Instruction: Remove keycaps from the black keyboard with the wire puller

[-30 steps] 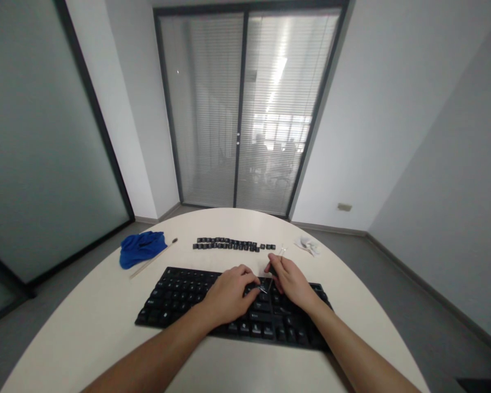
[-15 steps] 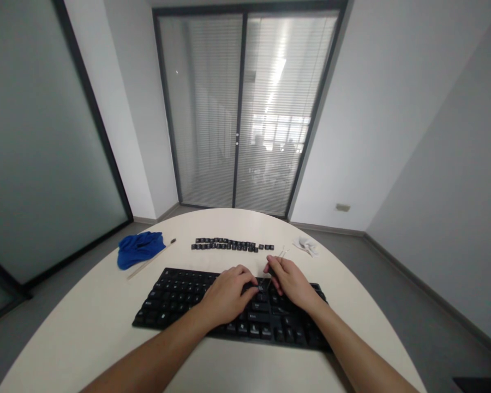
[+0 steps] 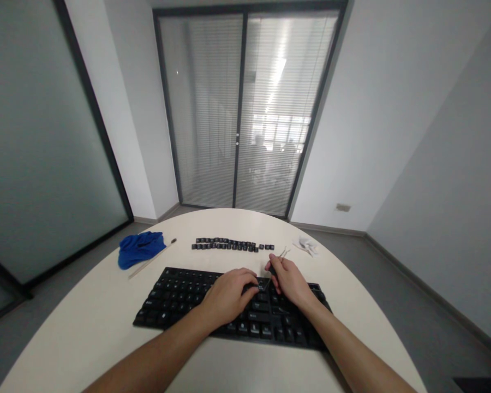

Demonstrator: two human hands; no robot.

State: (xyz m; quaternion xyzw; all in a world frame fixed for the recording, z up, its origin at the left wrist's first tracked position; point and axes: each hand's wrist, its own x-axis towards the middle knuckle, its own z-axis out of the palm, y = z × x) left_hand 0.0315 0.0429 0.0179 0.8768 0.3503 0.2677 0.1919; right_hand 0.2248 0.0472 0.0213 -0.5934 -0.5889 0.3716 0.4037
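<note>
A black keyboard (image 3: 180, 297) lies on the table in front of me, turned slightly. My left hand (image 3: 227, 297) rests palm down over its middle, thumb and fingertips apart and curved around a spot near the back row. Just right of that spot, my right hand (image 3: 288, 278) is closed around a keycap puller with a dark handle and thin wire ends (image 3: 285, 252). One wire end sticks up past the fingers; the other slants down to the keys beside my left fingertips. Whether the lower wire hooks a key is too small to tell.
Loose black keycaps (image 3: 225, 245) lie in two rows behind the keyboard. At the left are a blue cloth (image 3: 141, 250) and a long thin wooden-handled brush (image 3: 151, 261). A crumpled white cloth or tissue (image 3: 306, 245) lies at the right of the round table (image 3: 85, 338).
The upper wire end of the keycap puller has shifted slightly as my right hand tilted a little. My left hand has stayed almost in place.
</note>
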